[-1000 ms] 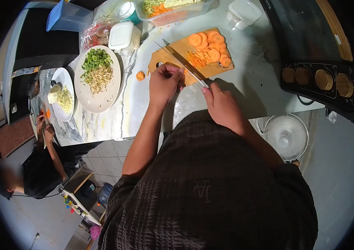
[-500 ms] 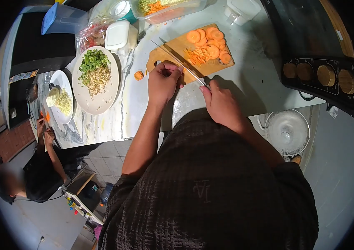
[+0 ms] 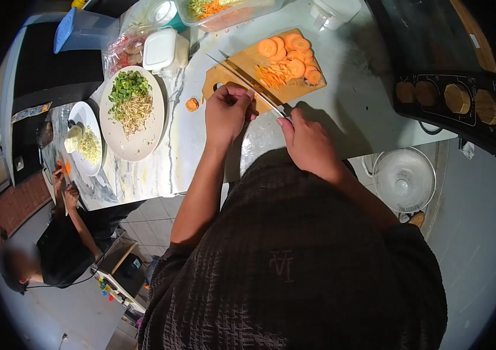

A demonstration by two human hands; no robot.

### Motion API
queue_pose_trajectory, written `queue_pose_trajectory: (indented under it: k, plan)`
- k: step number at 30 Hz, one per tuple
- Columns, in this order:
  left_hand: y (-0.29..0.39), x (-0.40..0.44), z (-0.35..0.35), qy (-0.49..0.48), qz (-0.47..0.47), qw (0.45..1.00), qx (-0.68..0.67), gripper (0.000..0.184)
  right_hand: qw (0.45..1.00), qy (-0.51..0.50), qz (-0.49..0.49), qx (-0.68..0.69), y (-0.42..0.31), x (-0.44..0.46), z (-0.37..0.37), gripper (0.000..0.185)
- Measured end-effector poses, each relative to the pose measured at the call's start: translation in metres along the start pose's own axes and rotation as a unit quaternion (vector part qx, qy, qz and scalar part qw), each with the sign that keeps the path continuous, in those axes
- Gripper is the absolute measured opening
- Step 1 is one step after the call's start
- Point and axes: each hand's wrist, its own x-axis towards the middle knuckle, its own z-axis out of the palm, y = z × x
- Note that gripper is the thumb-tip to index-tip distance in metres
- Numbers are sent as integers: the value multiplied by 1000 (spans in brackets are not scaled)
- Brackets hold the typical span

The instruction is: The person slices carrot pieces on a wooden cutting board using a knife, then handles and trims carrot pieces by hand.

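My right hand (image 3: 312, 143) is closed around the handle of a long kitchen knife (image 3: 239, 77), whose blade slants up and left across a wooden cutting board (image 3: 221, 76). My left hand (image 3: 227, 114) has its fingers curled and pinched right beside the blade, at the board's near edge. A bit of orange carrot shows at its fingertips, mostly hidden by the fingers. Beyond the blade lie thin carrot strips (image 3: 274, 76) and, at the board's far right, several round carrot slices (image 3: 300, 45). A carrot end (image 3: 192, 105) rests on the counter left of the board.
To the left stand an oval plate (image 3: 137, 149) with chopped greens and sprouts, and a smaller white plate (image 3: 91, 166). A lidded tub (image 3: 159, 49) and a container of shredded vegetables (image 3: 230, 20) are behind. At right are a stove (image 3: 452, 105) and a fan (image 3: 404, 178). Another person (image 3: 70, 251) works at far left.
The view has shifted slightly. My hands and the knife stay almost in place, with the knife still against the left fingertips. The other person's hands at far left have moved a little.
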Motion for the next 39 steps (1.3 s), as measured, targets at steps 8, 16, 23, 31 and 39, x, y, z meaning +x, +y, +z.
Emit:
queue_pose_trajectory:
  k: [8, 16, 23, 31, 39]
  plan:
    - [-1, 0, 0, 2, 3, 1000, -12, 16, 1000, 2, -2, -5, -1, 0, -2, 36]
    - [0, -1, 0, 5, -1, 1000, -13, 15, 1000, -9, 1, 1, -4, -2, -3, 34]
    - [3, -2, 1, 2, -6, 1000, -12, 15, 1000, -5, 0, -5, -4, 0, -5, 35]
    - [0, -2, 1, 2, -7, 1000, -4, 14, 1000, -7, -6, -7, -3, 1, -7, 35]
    - [2, -2, 1, 6, -11, 1000, -21, 16, 1000, -12, -3, -8, -5, 0, -9, 34]
